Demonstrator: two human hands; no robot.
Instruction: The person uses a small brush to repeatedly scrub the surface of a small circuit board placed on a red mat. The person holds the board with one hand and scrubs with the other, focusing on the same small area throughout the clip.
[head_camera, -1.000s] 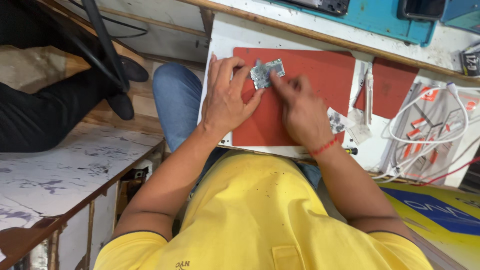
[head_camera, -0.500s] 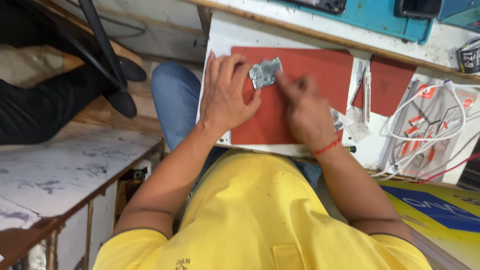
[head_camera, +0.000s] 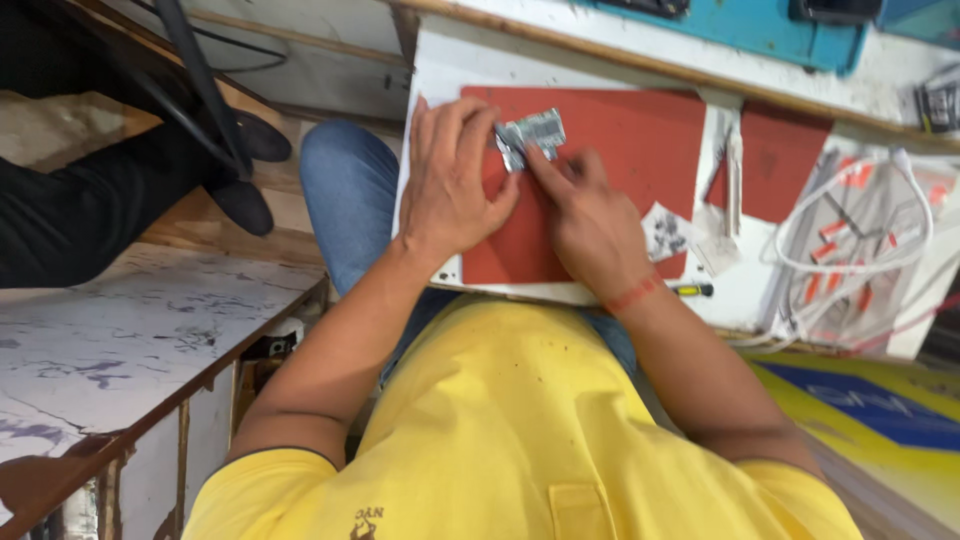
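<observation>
A small silvery metal part (head_camera: 530, 135) lies on a red mat (head_camera: 640, 140) on the white bench top. My left hand (head_camera: 450, 180) rests flat on the mat with its fingertips against the part's left edge. My right hand (head_camera: 590, 215) lies beside it, its fingertips pressing on the part's lower right corner. Both hands hold the part down against the mat. Whether a tool sits in my right hand is hidden by the fingers.
Tweezers (head_camera: 735, 180) and a second red mat piece (head_camera: 780, 155) lie to the right. A small printed scrap (head_camera: 670, 232), a yellow-handled screwdriver (head_camera: 690, 290) and coiled white cables (head_camera: 860, 240) sit further right. A blue tray (head_camera: 760, 25) is at the back. Another person's dark leg and shoe (head_camera: 240, 165) are at left.
My hands and the metal part have stayed almost still; the fingers of my right hand have shifted slightly on the part.
</observation>
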